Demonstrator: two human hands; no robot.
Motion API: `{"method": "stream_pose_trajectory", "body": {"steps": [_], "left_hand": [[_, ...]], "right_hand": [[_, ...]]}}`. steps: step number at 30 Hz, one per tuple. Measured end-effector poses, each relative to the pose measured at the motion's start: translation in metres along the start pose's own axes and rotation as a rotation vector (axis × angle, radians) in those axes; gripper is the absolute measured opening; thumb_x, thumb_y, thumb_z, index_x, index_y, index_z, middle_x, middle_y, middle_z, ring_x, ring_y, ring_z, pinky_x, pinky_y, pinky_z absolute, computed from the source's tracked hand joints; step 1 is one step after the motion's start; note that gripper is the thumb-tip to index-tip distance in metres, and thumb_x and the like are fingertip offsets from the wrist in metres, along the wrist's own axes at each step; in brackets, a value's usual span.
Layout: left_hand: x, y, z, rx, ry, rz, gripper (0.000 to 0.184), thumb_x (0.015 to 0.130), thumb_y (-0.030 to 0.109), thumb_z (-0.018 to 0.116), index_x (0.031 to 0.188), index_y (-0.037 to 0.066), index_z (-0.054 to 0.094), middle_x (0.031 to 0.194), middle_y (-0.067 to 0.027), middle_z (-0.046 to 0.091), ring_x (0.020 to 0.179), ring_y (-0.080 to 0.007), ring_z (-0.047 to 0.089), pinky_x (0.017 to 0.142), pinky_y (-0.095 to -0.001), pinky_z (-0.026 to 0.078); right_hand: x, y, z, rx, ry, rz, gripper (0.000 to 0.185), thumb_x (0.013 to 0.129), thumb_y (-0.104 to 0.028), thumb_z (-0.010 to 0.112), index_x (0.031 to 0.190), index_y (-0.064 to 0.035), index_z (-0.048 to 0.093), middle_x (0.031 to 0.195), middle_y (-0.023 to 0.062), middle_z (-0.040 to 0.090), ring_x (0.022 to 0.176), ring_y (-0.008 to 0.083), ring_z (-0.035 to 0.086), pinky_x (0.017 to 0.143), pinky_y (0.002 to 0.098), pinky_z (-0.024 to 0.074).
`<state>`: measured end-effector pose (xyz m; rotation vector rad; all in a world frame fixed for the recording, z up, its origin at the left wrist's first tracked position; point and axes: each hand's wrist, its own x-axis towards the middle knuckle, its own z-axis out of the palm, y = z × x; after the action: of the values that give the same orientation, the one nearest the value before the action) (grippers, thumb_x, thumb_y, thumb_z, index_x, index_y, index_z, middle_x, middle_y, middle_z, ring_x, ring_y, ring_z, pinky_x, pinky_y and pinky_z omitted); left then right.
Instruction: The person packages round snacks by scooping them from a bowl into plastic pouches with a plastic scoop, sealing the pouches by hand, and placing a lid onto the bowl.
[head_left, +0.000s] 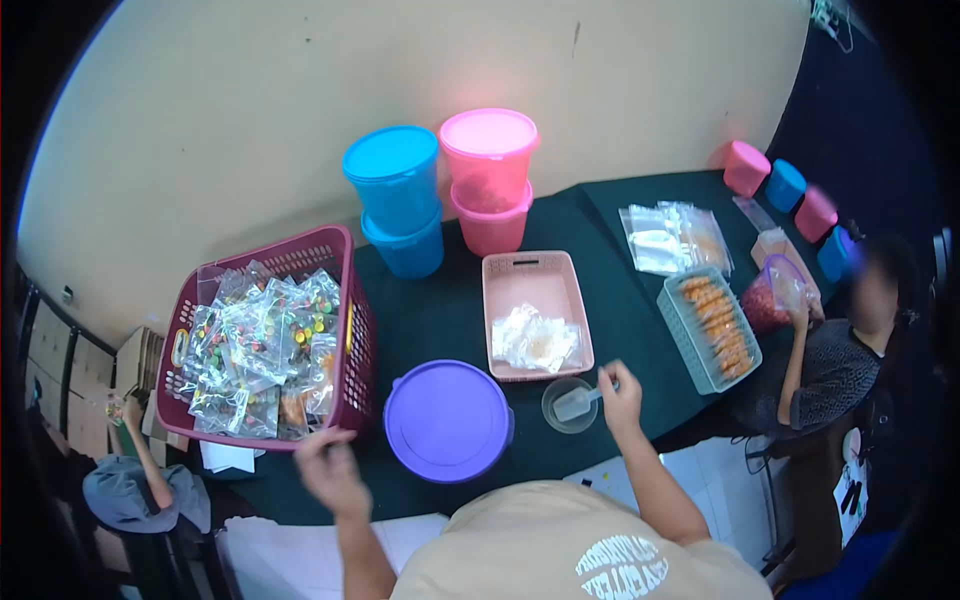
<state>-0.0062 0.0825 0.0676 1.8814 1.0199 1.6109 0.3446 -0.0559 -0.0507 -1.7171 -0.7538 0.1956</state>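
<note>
My right hand (pixel 620 395) is closed round the handle of a clear scoop (pixel 574 404), whose bowl rests in a small clear round bowl (pixel 560 422). By the front corner of the maroon basket (pixel 350 330), my left hand (pixel 332 472) is blurred, its fingers partly curled; whether they hold anything is unclear. Filled clear packets (pixel 255 345) heap up in that basket. Between my hands sits a round tub with a purple lid (pixel 447 420). Behind the clear bowl, a pink tray (pixel 500 290) holds small clear bags (pixel 537 340).
Blue tubs (pixel 392 165) and pink tubs (pixel 490 140) stand stacked at the wall. To the right are flat plastic bags (pixel 675 238) and a grey basket (pixel 686 345) of orange packets. A person (pixel 835 370) at right handles a bag; another person (pixel 145 490) is at left.
</note>
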Motion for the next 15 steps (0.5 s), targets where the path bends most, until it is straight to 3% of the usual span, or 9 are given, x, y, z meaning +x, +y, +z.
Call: {"method": "stream_pose_trajectory", "body": {"steps": [1,3,5,6,7,9,10,12,15], "left_hand": [[-0.001,0.025,0.02,0.151,-0.266,-0.01,0.005,0.086,0.003,0.057,0.089,0.0,0.06,0.086,-0.0089,0.062,0.083,-0.0187,0.058,0.077,-0.0317,0.046],[-0.04,0.03,0.05,-0.192,-0.359,-0.251,0.008,0.082,-0.002,0.059,0.088,0.0,0.064,0.078,-0.0081,0.066,0.073,-0.0188,0.062,0.07,-0.0301,0.048],[-0.055,0.046,0.065,-0.131,-0.483,0.051,0.013,0.079,-0.005,0.059,0.088,0.002,0.065,0.079,-0.0091,0.068,0.073,-0.0231,0.063,0.071,-0.0329,0.048],[-0.059,0.053,0.068,-0.117,-0.461,0.054,0.013,0.079,-0.005,0.059,0.088,0.002,0.065,0.079,-0.0091,0.068,0.073,-0.0231,0.063,0.071,-0.0329,0.048],[-0.064,0.057,0.069,-0.106,-0.491,0.03,0.013,0.079,-0.005,0.059,0.088,0.002,0.065,0.079,-0.0096,0.069,0.073,-0.0237,0.063,0.072,-0.0329,0.048],[-0.071,0.059,0.065,-0.05,-0.501,-0.038,0.012,0.08,-0.004,0.058,0.089,0.001,0.065,0.079,-0.0103,0.069,0.073,-0.0229,0.063,0.073,-0.032,0.047],[-0.076,0.055,0.061,-0.032,-0.498,-0.017,0.012,0.08,-0.004,0.058,0.089,0.001,0.065,0.079,-0.0103,0.069,0.073,-0.0229,0.063,0.073,-0.032,0.047],[-0.084,0.045,0.05,-0.056,-0.351,-0.24,0.01,0.084,-0.002,0.056,0.091,-0.001,0.064,0.079,-0.0113,0.068,0.074,-0.0195,0.063,0.073,-0.0303,0.047],[-0.093,0.027,0.047,-0.106,-0.296,-0.356,0.013,0.092,0.002,0.051,0.1,-0.003,0.059,0.083,-0.0105,0.064,0.079,-0.0161,0.062,0.076,-0.0287,0.048]], "right_hand": [[0.019,0.006,0.007,-0.106,-0.049,0.116,0.014,0.083,-0.012,0.062,0.08,0.001,0.056,0.071,0.0109,0.057,0.065,0.0201,0.054,0.063,0.0314,0.0435],[0.06,0.036,0.04,-0.27,-0.219,-0.023,0.027,0.076,-0.021,0.073,0.093,-0.0024,0.061,0.087,0.0132,0.064,0.083,0.0265,0.062,0.075,0.0364,0.0476],[0.08,0.06,0.074,-0.529,-0.284,-0.137,0.038,0.073,-0.027,0.077,0.098,-0.0041,0.061,0.094,0.0118,0.064,0.09,0.027,0.062,0.08,0.0384,0.0467],[0.089,0.066,0.084,-0.794,-0.312,-0.241,0.049,0.069,-0.034,0.08,0.104,-0.0059,0.06,0.1,0.0104,0.064,0.098,0.0275,0.061,0.085,0.0404,0.0459],[0.098,0.07,0.089,-0.782,-0.315,-0.258,0.049,0.069,-0.034,0.08,0.104,-0.0059,0.06,0.1,0.0104,0.064,0.098,0.0275,0.061,0.085,0.0404,0.0459],[0.114,0.076,0.099,-1.093,-0.525,-0.16,0.069,0.058,-0.047,0.084,0.108,-0.007,0.058,0.109,0.0111,0.063,0.099,0.0284,0.061,0.083,0.0413,0.0442],[0.122,0.077,0.103,-1.069,-0.514,-0.169,0.069,0.058,-0.047,0.084,0.108,-0.007,0.058,0.109,0.0111,0.063,0.099,0.0284,0.061,0.083,0.0413,0.0442],[0.127,0.081,0.108,-1.13,-0.79,-0.036,0.07,0.057,-0.048,0.084,0.109,-0.0097,0.058,0.11,0.0103,0.063,0.1,0.026,0.061,0.082,0.0404,0.0428],[0.118,0.081,0.1,-1.101,-0.522,-0.258,0.061,0.058,-0.046,0.084,0.102,-0.0102,0.061,0.097,0.008,0.067,0.091,0.0244,0.064,0.081,0.0408,0.0412]]}}
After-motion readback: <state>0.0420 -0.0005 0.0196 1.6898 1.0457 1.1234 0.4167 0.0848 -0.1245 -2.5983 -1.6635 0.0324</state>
